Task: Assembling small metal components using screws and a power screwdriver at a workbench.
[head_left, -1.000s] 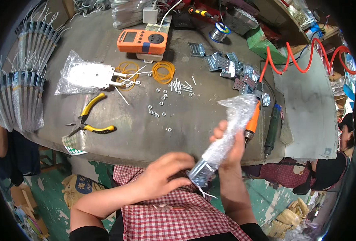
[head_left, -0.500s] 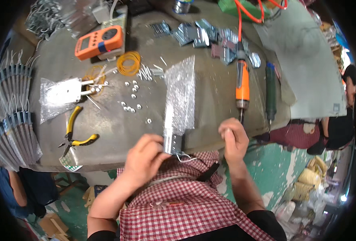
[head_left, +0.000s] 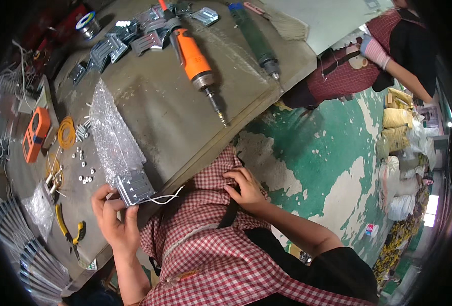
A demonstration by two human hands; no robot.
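While the left hand (head_left: 114, 222) grips a small metal part (head_left: 134, 186) at the near edge of the table (head_left: 159, 107), fingers curled around its lower end, the right hand (head_left: 245, 189) rests on the red checked apron (head_left: 210, 245) at the person's chest, fingers bent, holding nothing visible. The metal part sits inside the mouth of a long clear plastic bag (head_left: 111, 135) that lies flat on the table, pointing away from the person. Thin white wires (head_left: 162, 199) trail from the part toward the apron. Just left of the bag lie small loose screws (head_left: 83, 168), a coil of yellow wire (head_left: 66, 132) and an orange meter (head_left: 34, 135). Yellow-handled pliers (head_left: 68, 232) lie near the left hand. Farther up the table, an orange electric screwdriver (head_left: 192, 56) and a dark green one (head_left: 256, 38) lie side by side, well apart from the bag. A pile of metal brackets (head_left: 119, 43) sits at the far end. Another person in a checked apron (head_left: 358, 71) sits at the upper right.
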